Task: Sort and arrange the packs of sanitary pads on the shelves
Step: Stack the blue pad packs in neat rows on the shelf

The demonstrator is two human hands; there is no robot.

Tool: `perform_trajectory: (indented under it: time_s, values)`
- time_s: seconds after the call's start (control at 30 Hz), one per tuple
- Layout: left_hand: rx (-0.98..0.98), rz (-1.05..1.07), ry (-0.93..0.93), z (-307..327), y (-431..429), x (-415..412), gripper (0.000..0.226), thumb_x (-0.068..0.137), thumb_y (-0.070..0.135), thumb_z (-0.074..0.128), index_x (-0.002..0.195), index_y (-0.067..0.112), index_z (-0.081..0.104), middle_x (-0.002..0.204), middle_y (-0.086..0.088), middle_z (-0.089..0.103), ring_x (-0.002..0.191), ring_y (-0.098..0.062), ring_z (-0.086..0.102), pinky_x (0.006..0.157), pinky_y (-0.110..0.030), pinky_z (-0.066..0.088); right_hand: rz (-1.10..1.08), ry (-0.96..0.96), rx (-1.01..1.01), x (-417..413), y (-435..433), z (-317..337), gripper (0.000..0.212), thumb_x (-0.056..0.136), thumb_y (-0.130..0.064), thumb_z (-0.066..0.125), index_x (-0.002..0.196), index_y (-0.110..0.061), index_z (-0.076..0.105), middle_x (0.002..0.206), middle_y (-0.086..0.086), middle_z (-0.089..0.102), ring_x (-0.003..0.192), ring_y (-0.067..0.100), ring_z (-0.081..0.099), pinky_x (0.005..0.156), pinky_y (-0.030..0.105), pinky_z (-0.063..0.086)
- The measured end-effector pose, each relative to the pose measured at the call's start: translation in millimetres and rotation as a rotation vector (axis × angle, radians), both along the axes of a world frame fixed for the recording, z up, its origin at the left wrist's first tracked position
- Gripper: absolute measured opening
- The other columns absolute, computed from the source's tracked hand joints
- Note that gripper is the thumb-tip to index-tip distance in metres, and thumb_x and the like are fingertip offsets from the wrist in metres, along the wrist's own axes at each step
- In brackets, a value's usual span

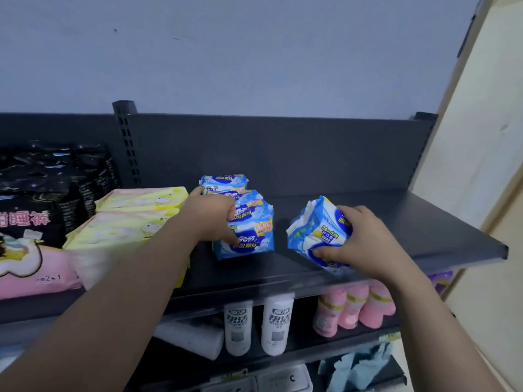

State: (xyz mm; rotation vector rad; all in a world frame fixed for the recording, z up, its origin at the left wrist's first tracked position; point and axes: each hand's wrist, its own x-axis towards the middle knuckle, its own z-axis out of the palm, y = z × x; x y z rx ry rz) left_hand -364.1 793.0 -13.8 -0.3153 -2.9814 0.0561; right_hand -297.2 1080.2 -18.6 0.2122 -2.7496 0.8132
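right hand [365, 241] is gripping a tilted blue-and-white plastic pad pack [317, 233] at the front edge of the dark grey metal shelf [410, 222] | left hand [210, 219] is clutching the front blue pack [250, 236] of a short row mid-shelf | rear blue pack [223, 181] is sitting near the back panel | pale yellow packs [135, 219] are lying just left

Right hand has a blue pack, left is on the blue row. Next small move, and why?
Probably bring the tilted blue pack in the right hand leftward and stand it upright beside the row of blue packs that the left hand grips. They carry the same print, bare shelf separates them, and the held pack leans near the shelf's front edge.
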Motion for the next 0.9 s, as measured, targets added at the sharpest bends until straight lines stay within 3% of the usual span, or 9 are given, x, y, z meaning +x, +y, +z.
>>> perform_trajectory:
  time_s: [0.1, 0.33, 0.53, 0.67, 0.77, 0.9]
  values:
    - [-0.082, 0.041, -0.062, 2.9, 2.0, -2.4, 0.054, 0.057, 0.059, 0.08, 0.082, 0.025, 0.048, 0.085, 0.012, 0.058, 0.085, -0.012, 0.053, 0.105, -0.032, 0.025, 0.053, -0.012, 0.0, -11.8, 3.4, -2.3, 0.051, 0.052, -0.05, 0.083, 0.094, -0.034, 0.058, 0.095, -0.011, 0.047, 0.091, 0.015, 0.053, 0.076, 0.031, 0.048]
    - [-0.054, 0.132, -0.127, 2.5, 1.6, -6.9, 0.051, 0.061, 0.051, 0.082, 0.09, 0.027, 0.048, 0.096, 0.009, 0.057, 0.097, -0.017, 0.053, 0.113, -0.041, 0.016, 0.134, -0.027, 0.009, -25.4, 5.8, -7.2, 0.056, 0.052, -0.049, 0.084, 0.1, -0.038, 0.057, 0.098, -0.014, 0.046, 0.093, 0.015, 0.053, 0.077, 0.028, 0.047]
    - [-0.022, 0.151, -0.098, -2.2, -0.9, 4.9, 0.056, 0.057, 0.055, 0.083, 0.094, 0.03, 0.049, 0.096, 0.009, 0.057, 0.096, -0.017, 0.051, 0.111, -0.043, 0.016, 0.22, -0.042, 0.049, -21.2, -2.7, -3.3, 0.08, 0.048, -0.047, 0.084, 0.119, -0.04, 0.047, 0.105, -0.017, 0.05, 0.096, 0.011, 0.054, 0.083, 0.034, 0.051]
    - [0.047, 0.113, -0.069, 4.0, -7.1, 22.9, 0.058, 0.055, 0.055, 0.084, 0.1, 0.036, 0.052, 0.119, 0.012, 0.051, 0.113, -0.015, 0.052, 0.113, -0.047, 0.006, 0.318, -0.048, 0.059, -10.3, -17.1, 0.4, 0.074, 0.047, -0.044, 0.085, 0.11, -0.041, 0.048, 0.102, -0.017, 0.053, 0.092, 0.007, 0.055, 0.081, 0.033, 0.051]
    - [0.092, 0.099, -0.047, 14.3, -16.7, 37.9, 0.065, 0.062, 0.053, 0.082, 0.119, 0.04, 0.054, 0.133, 0.014, 0.045, 0.124, -0.012, 0.048, 0.115, -0.051, 0.001, 0.39, -0.049, 0.087, -4.6, -34.8, 1.0, 0.074, 0.049, -0.043, 0.087, 0.113, -0.041, 0.051, 0.102, -0.017, 0.054, 0.095, 0.007, 0.054, 0.085, 0.033, 0.049]
    - [0.175, 0.144, 0.121, 15.0, -35.4, 58.6, 0.051, 0.074, 0.051, 0.073, 0.12, 0.035, 0.056, 0.127, 0.011, 0.056, 0.122, -0.015, 0.05, 0.114, -0.045, 0.021, 0.46, -0.01, 0.156, -1.5, -68.2, -3.3, 0.082, 0.055, -0.045, 0.086, 0.128, -0.037, 0.051, 0.114, -0.013, 0.052, 0.107, 0.011, 0.049, 0.096, 0.032, 0.043]
